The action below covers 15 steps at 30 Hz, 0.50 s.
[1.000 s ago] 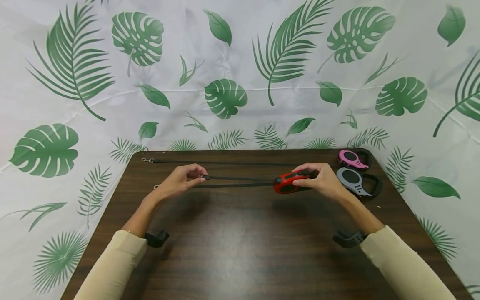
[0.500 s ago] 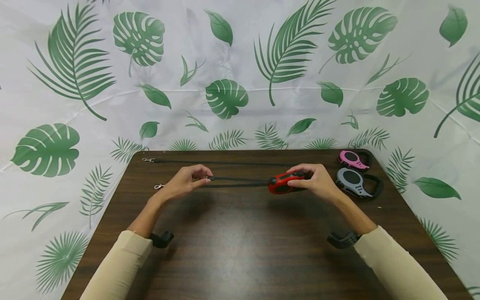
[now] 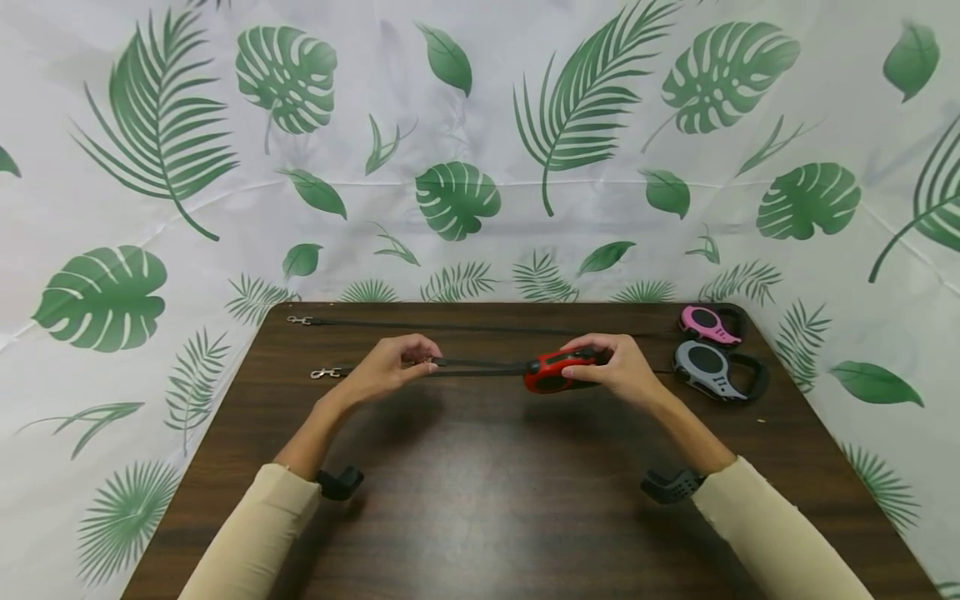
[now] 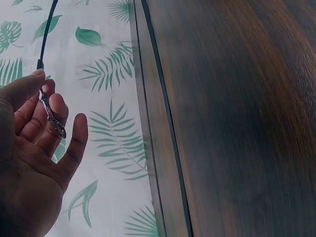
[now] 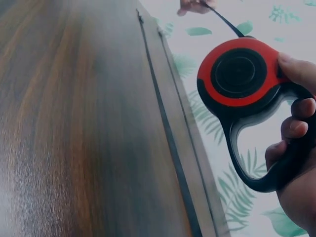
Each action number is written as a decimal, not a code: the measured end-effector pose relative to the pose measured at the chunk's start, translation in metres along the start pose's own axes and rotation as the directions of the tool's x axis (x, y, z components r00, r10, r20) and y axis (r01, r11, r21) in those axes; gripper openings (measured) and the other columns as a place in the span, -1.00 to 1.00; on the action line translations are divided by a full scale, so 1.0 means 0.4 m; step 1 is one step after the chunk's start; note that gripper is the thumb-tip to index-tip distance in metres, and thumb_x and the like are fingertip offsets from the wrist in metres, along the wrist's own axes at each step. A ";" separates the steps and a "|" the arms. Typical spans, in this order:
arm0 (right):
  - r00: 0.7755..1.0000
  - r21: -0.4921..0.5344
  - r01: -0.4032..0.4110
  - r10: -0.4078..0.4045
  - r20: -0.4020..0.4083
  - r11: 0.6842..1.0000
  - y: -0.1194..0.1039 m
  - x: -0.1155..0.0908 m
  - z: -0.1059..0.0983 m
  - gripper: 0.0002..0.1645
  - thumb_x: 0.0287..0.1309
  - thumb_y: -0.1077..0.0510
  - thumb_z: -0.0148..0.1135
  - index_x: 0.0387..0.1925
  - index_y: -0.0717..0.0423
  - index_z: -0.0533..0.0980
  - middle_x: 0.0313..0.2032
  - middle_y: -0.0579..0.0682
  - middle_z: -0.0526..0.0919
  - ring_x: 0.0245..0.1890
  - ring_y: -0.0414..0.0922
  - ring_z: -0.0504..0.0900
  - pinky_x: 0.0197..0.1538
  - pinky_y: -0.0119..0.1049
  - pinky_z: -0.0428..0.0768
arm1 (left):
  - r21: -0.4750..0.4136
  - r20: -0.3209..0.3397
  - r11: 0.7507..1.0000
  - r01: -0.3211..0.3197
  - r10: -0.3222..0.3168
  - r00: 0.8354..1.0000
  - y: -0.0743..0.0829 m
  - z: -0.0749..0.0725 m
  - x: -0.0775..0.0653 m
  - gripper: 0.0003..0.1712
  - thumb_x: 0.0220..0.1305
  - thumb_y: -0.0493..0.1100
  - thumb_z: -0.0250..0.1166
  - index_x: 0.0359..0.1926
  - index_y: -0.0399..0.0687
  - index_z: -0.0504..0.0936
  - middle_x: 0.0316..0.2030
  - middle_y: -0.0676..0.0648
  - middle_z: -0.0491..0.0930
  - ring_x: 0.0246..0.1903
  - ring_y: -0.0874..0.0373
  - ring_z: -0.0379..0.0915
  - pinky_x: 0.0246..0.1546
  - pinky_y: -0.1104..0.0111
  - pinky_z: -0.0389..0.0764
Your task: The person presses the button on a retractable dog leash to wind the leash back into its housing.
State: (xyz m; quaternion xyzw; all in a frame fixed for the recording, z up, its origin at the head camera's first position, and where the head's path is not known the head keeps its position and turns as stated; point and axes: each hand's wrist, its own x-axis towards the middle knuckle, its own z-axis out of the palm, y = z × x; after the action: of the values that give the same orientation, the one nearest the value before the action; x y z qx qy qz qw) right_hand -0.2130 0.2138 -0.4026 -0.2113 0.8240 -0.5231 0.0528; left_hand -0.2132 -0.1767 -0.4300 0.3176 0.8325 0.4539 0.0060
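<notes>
My right hand (image 3: 622,371) grips the black loop handle of a red and black retractable leash (image 3: 551,372), held above the table. In the right wrist view the thumb lies at the edge of its round casing (image 5: 238,71), fingers curled round the handle. A black strap (image 3: 483,364) runs from the casing across to my left hand (image 3: 386,368). There, thumb and forefinger pinch the strap's end. Below that pinch a metal snap hook (image 4: 52,117) hangs before the palm, other fingers loosely spread.
Grey (image 3: 705,360) and pink (image 3: 705,322) retractable leashes lie at the table's back right. Their straps stretch leftward along the dark wood table (image 3: 465,500), ending in metal snap hooks, the nearer hook (image 3: 327,372) beside my left wrist. A leaf-print cloth (image 3: 465,275) hangs behind.
My hands have come closer together, the left moving right and the right moving left with the red leash. The strap between them has become shorter. The nearer leash's snap hook now shows fully.
</notes>
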 end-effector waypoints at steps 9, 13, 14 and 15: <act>1.000 0.055 0.002 -0.002 0.007 0.998 -0.001 0.011 0.029 -0.65 0.00 0.13 0.52 -0.12 0.03 0.68 -0.29 0.09 0.68 -0.35 -0.02 0.51 -0.38 -0.29 0.55 | -0.021 0.002 1.000 0.019 -0.019 1.000 0.009 0.020 0.013 -0.81 0.28 -0.23 0.33 -0.11 -0.20 0.61 -0.26 0.03 0.65 -0.32 0.19 0.56 -0.26 0.25 0.56; 1.000 0.071 0.006 -0.007 0.013 0.997 0.001 0.016 0.040 -0.65 0.00 0.14 0.52 -0.11 0.04 0.68 -0.29 0.09 0.69 -0.35 -0.02 0.52 -0.38 -0.29 0.56 | -0.016 0.008 1.000 0.022 -0.022 1.000 0.009 0.029 0.016 -0.82 0.28 -0.23 0.33 -0.11 -0.15 0.61 -0.27 0.04 0.64 -0.33 0.19 0.55 -0.28 0.26 0.55; 1.000 0.074 0.007 -0.008 0.013 0.997 0.000 0.018 0.043 -0.65 0.00 0.15 0.52 -0.11 0.04 0.68 -0.29 0.09 0.69 -0.35 -0.03 0.53 -0.38 -0.29 0.56 | -0.018 0.010 1.000 0.026 -0.026 1.000 0.010 0.032 0.017 -0.83 0.28 -0.23 0.33 -0.11 -0.12 0.61 -0.27 0.05 0.64 -0.34 0.20 0.55 -0.29 0.26 0.55; 1.000 0.080 0.008 -0.009 0.014 0.997 0.000 0.019 0.046 -0.65 0.00 0.15 0.51 -0.11 0.05 0.67 -0.28 0.08 0.70 -0.35 -0.03 0.54 -0.37 -0.29 0.56 | -0.021 0.011 0.999 0.027 -0.027 1.000 0.011 0.034 0.018 -0.83 0.28 -0.23 0.33 -0.12 -0.10 0.61 -0.28 0.05 0.64 -0.34 0.19 0.54 -0.28 0.25 0.55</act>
State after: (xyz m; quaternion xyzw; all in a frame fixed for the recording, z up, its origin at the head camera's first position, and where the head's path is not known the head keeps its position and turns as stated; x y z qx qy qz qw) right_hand -0.2141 0.1955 -0.4098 -0.2162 0.8011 -0.5543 0.0650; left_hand -0.2127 -0.1610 -0.4328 0.3087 0.8320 0.4606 0.0200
